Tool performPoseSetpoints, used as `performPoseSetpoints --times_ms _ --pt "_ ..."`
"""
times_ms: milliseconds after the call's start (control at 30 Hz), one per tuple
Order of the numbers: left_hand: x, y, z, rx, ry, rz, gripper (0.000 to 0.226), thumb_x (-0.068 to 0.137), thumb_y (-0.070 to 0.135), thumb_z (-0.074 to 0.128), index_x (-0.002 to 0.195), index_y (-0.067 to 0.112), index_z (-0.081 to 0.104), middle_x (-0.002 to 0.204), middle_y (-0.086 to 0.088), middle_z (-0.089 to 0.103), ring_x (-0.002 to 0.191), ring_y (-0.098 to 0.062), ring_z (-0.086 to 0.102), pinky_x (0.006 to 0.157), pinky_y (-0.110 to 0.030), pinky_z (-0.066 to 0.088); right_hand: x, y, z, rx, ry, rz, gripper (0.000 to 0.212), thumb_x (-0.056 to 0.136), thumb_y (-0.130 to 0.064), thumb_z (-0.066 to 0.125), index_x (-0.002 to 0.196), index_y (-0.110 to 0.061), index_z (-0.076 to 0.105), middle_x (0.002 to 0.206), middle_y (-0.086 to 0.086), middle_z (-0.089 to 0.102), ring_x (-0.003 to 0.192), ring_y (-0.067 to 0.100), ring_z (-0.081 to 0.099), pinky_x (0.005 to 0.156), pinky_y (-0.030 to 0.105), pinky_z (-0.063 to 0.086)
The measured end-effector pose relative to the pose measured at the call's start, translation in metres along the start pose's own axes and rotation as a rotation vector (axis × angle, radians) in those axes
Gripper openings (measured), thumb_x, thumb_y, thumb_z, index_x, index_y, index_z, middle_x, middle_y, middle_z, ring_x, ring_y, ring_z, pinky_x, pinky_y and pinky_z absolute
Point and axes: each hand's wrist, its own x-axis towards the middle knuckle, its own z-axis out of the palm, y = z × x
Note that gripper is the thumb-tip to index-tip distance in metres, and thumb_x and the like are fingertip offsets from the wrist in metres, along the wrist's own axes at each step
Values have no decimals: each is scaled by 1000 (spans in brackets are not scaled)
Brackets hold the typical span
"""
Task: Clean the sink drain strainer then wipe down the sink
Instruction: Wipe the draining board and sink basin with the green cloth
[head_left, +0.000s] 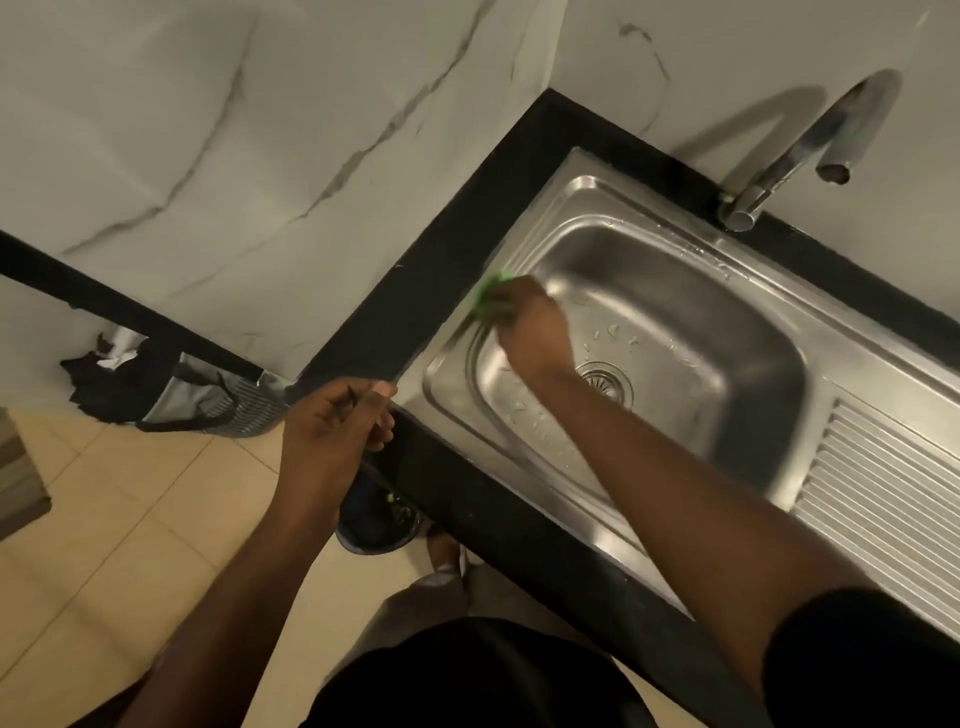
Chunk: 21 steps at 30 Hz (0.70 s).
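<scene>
Right hand (530, 327) clamped on green scrubber (491, 296) at sink (675, 312) left rim; left hand (332, 421) curled near counter (374, 327) corner, grip unclear.

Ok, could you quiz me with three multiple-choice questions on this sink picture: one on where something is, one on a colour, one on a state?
1. Where on the sink is the right hand working?
A) in the middle of the basin floor
B) at its rim beside the black counter
C) outside it altogether

2. What colour is the scrubber in that hand?
A) green
B) yellow
C) blue

3. How is the drain strainer?
A) lifted out and held
B) missing, the hole left bare
C) seated in the drain

Answers:
1 B: the hand presses at the basin's edge nearest the counter.
2 A: green shows past the curled fingers.
3 C: its slotted disc lies flush in the basin floor.
</scene>
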Motion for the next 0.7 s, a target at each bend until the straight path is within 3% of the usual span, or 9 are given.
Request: performPoseSetpoints --times_ms 67,133,200,333,400,500,600,700 --pt "-2 0 -2 10 17 -5 20 104 18 62 108 4 76 85 -14 70 76 -23 66 79 -37 56 31 11 -14 30 55 178 12 98 -24 68 108 -27 75 98 -15 72 86 -1 68 85 28 61" --pt "-2 -1 -2 26 46 -16 22 105 17 60 109 0 74 89 -19 71 75 -23 65 77 -32 56 45 17 -22 3 55 196 12 96 -19 69 102 -27 76 84 -20 67 78 -5 65 74 19 58" --pt "-1 -3 0 18 62 -19 23 105 15 60 111 -3 73 91 -23 70 75 -24 65 77 -32 56 36 12 -20 -66 14 131 17 98 -18 64 106 -23 78 94 -9 72 80 4 67 75 18 54" --pt "7 -8 7 48 20 -73 18 103 20 64 107 7 77 86 -13 72 78 -25 68 83 -41 59 -19 -6 3 -106 -89 -73 21 100 -16 61 112 -19 78 113 2 67 91 11 58 83 24 46" --pt "13 -9 13 26 0 -75 13 100 22 68 102 15 79 81 -7 73 75 -21 69 79 -38 60 -42 -14 11 -93 -152 -189 22 99 -10 60 109 -17 78 114 3 67 100 17 62 89 31 55" --pt "28 -9 25 24 -32 -49 9 98 25 72 94 26 80 79 -1 74 70 -14 70 72 -30 59 -55 -18 19 -35 -277 -276 17 94 -9 67 107 -11 77 117 6 66 109 23 61 94 38 56" --pt "45 -7 38 37 -39 -56 12 100 26 68 90 22 74 72 6 75 67 -13 70 71 -31 60 -72 -22 24 41 -405 -318 35 87 7 66 122 3 68 127 21 62 116 36 60 99 34 48" --pt "51 1 44 39 -78 11 20 98 37 69 90 19 74 75 7 76 68 -9 71 66 -24 61 -48 -5 34 98 -389 -322 43 90 13 58 132 6 61 134 25 58 121 41 57 98 44 48"
